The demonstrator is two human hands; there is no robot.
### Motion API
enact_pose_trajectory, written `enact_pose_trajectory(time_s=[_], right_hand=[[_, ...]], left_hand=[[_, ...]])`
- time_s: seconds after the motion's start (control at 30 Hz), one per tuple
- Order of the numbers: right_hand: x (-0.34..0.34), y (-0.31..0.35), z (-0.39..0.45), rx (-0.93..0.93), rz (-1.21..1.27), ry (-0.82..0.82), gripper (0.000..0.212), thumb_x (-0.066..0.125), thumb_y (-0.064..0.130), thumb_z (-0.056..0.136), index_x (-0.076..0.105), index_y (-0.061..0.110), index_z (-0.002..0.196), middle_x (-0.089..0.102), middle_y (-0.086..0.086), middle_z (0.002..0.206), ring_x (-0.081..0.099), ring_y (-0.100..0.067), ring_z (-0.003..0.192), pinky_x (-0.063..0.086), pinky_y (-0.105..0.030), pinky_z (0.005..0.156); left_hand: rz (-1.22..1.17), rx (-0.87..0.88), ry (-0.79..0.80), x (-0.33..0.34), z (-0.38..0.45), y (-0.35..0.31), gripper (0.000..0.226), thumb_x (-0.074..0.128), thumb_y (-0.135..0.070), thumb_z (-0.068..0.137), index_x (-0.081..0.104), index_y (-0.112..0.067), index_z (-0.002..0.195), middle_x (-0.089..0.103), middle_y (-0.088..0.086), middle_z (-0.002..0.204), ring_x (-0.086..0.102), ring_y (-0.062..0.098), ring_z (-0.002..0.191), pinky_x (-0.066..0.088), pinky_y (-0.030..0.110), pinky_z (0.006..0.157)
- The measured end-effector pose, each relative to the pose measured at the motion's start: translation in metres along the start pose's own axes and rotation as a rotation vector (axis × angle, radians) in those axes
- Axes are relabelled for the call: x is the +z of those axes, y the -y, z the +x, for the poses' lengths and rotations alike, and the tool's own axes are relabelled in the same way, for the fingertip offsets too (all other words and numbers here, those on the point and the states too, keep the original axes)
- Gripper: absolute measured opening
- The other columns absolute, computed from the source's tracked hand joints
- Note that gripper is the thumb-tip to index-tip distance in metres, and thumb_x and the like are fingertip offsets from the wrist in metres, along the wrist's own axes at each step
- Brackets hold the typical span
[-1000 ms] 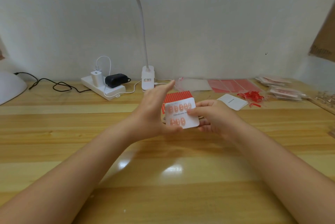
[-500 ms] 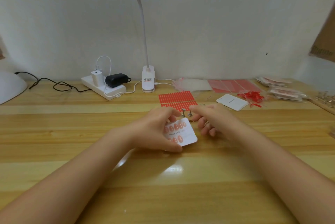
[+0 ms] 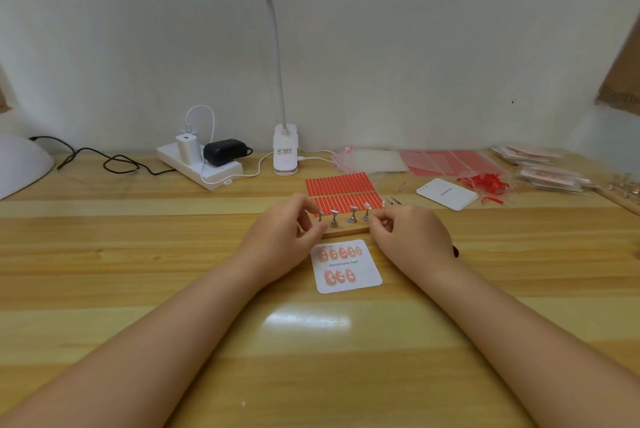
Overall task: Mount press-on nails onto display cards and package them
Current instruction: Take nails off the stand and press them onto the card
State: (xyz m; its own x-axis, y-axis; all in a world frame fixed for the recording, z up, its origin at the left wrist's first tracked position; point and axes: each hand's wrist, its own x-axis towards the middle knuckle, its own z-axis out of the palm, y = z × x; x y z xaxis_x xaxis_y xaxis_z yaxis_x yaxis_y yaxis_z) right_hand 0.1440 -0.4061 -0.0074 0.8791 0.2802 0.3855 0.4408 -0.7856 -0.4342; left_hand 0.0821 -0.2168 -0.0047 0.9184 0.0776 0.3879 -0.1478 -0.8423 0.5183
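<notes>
Head view. A white display card (image 3: 346, 266) bearing eight pink press-on nails lies flat on the wooden tabletop (image 3: 138, 254), between the forearms. Just behind it stands a wooden block (image 3: 349, 229) with small metal nail stands. Left hand (image 3: 280, 237): fingers curled, grip at the leftmost stand; right hand (image 3: 408, 237): grip pinched at the rightmost stand. A red strip sheet (image 3: 341, 188) lies behind.

Small home craft workstation: wooden desk (image 3: 138, 289) against plain white wall, clip-on lamp (image 3: 284, 150), power strip (image 3: 199, 168) at back, packaged nail sets (image 3: 543, 171) stacked at right.
</notes>
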Motion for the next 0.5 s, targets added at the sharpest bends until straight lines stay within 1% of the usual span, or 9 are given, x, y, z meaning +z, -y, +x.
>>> enact_pose_trajectory(time_s=[0.03,0.07,0.13,0.23,0.3,0.4,0.43,0.5], right_hand=[[0.0013,0.0009,0.0011,0.004,-0.012,0.005,0.025,0.052,0.033,0.095,0.073,0.019,0.095,0.068,0.002,0.075,0.06,-0.017,0.07,0.045,-0.026,0.054],[0.0024,0.0019,0.0024,0.008,-0.022,0.008,0.028,0.052,0.036,0.095,0.073,0.018,0.096,0.07,0.001,0.08,0.062,-0.018,0.074,0.049,-0.028,0.058],[0.0038,0.004,0.0042,0.012,-0.034,0.018,0.032,0.05,0.041,0.096,0.072,0.018,0.096,0.071,0.001,0.085,0.063,-0.019,0.08,0.053,-0.033,0.065],[0.0054,0.0039,0.006,0.01,-0.04,0.033,0.03,0.049,0.041,0.097,0.072,0.021,0.096,0.071,0.002,0.085,0.063,-0.017,0.08,0.053,-0.033,0.065],[0.0054,0.0029,0.0071,0.006,-0.033,0.025,0.03,0.051,0.039,0.097,0.073,0.02,0.092,0.068,0.003,0.077,0.061,-0.016,0.074,0.049,-0.03,0.06],[0.005,0.0018,0.0078,-0.011,-0.004,-0.005,0.023,0.056,0.035,0.095,0.074,0.022,0.09,0.058,0.01,0.065,0.054,-0.012,0.066,0.035,-0.025,0.048],[0.0051,0.0016,0.0077,-0.021,0.002,-0.016,0.02,0.057,0.033,0.094,0.074,0.022,0.091,0.055,0.012,0.064,0.052,-0.011,0.065,0.03,-0.024,0.047],[0.0056,0.0015,0.0062,-0.058,0.007,-0.041,0.018,0.057,0.029,0.094,0.073,0.021,0.092,0.05,0.014,0.064,0.05,-0.01,0.066,0.028,-0.023,0.047]], left_hand=[[0.012,-0.057,-0.001,0.0013,0.001,0.001,0.022,0.06,-0.043,0.087,0.049,-0.034,0.105,0.057,-0.012,0.079,0.053,0.005,0.073,0.05,0.029,0.065],[0.035,-0.086,-0.002,0.0021,0.0022,0.0017,0.027,0.059,-0.046,0.087,0.048,-0.035,0.108,0.057,-0.012,0.08,0.053,0.004,0.073,0.049,0.029,0.065],[0.117,-0.065,0.006,0.0041,0.004,0.0023,0.031,0.058,-0.049,0.087,0.054,-0.03,0.111,0.056,-0.014,0.082,0.051,0.004,0.078,0.048,0.029,0.067],[0.223,-0.001,0.03,0.0059,0.0046,0.0024,0.03,0.056,-0.048,0.088,0.062,-0.026,0.108,0.056,-0.013,0.089,0.05,0.009,0.085,0.049,0.031,0.074],[0.227,-0.002,0.029,0.006,0.0049,0.003,0.027,0.057,-0.046,0.089,0.062,-0.027,0.107,0.056,-0.013,0.09,0.049,0.009,0.086,0.049,0.03,0.074],[0.224,-0.012,0.028,0.0065,0.0054,0.0034,0.026,0.058,-0.046,0.088,0.063,-0.028,0.106,0.056,-0.013,0.089,0.05,0.009,0.086,0.049,0.03,0.073],[0.227,-0.017,0.029,0.0064,0.0054,0.0031,0.026,0.058,-0.047,0.087,0.063,-0.028,0.105,0.057,-0.012,0.089,0.05,0.009,0.086,0.049,0.03,0.073],[0.233,-0.033,0.025,0.0058,0.0048,0.0022,0.028,0.059,-0.049,0.086,0.064,-0.028,0.105,0.057,-0.013,0.089,0.051,0.01,0.086,0.049,0.03,0.072]])
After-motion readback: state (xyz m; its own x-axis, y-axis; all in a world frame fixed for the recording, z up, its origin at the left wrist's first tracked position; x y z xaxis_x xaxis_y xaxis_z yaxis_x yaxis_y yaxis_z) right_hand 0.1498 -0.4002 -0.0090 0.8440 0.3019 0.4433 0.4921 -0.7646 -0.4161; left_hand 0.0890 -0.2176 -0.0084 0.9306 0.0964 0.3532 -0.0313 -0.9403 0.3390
